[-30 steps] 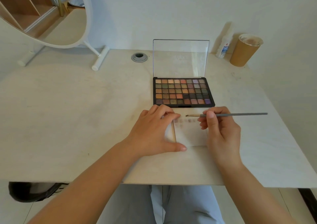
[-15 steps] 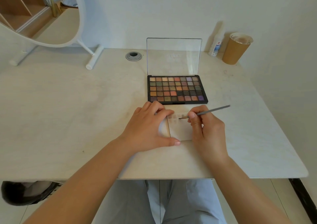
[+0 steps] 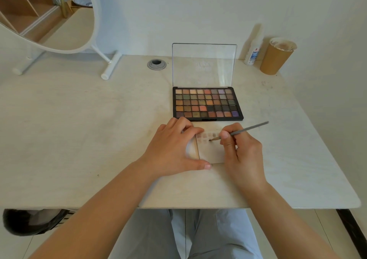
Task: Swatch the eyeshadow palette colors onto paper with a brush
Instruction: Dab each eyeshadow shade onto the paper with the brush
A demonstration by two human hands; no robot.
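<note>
An open eyeshadow palette (image 3: pixel 207 104) with a black frame and a raised clear lid lies at the table's centre back. Just in front of it sits a small white paper (image 3: pixel 211 151) with faint swatches along its top edge. My left hand (image 3: pixel 172 149) rests on the paper's left edge, fingers at the top corner and thumb along the bottom. My right hand (image 3: pixel 241 151) pinches a thin grey brush (image 3: pixel 240 132). The brush's dark tip touches the paper just under the row of swatches.
A round white mirror (image 3: pixel 49 16) on a stand fills the back left. A white bottle (image 3: pixel 254 48) and a brown paper cup (image 3: pixel 277 56) stand at the back right. A grey cable grommet (image 3: pixel 156 64) sits left of the palette. Pale table (image 3: pixel 69 129).
My right hand tilted the brush from level to slanted and brought its tip down onto the paper. My left hand stayed on the paper.
</note>
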